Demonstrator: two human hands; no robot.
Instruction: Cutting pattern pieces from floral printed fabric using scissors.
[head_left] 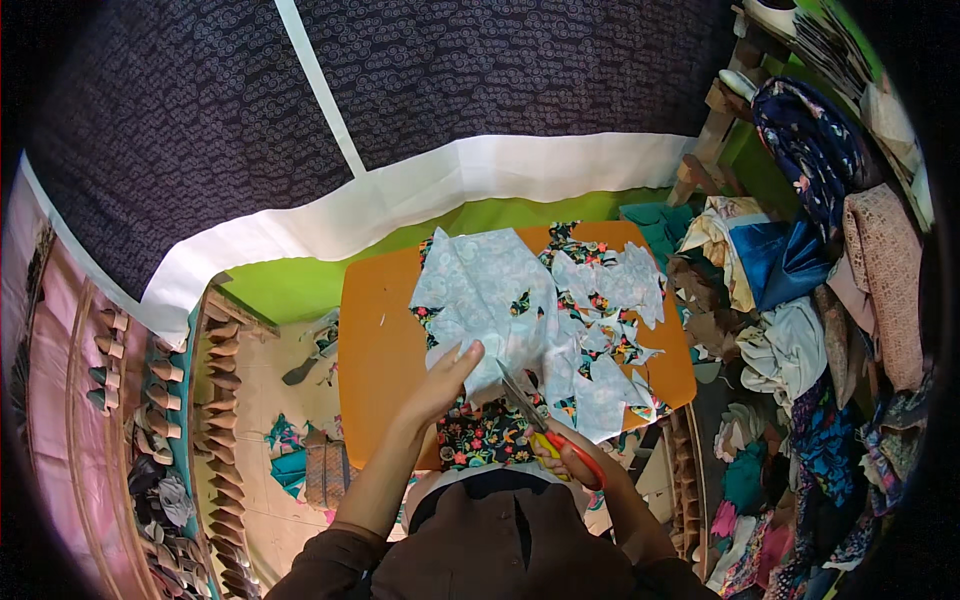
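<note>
This looks like a small workshop for cloth and shoes: brown shoe-shaped forms [224,380] stand in rows at the left, mixed fabrics [785,345] lie heaped at the right, and 1 pair of scissors [523,400] meets floral cloth [470,270] over an orange surface [372,350].

"Any lettering, label, number or sign for the record in this overhead view?"

"None can be read, on the scissors [527,406], the cloth [482,275] or anything around them."
</note>
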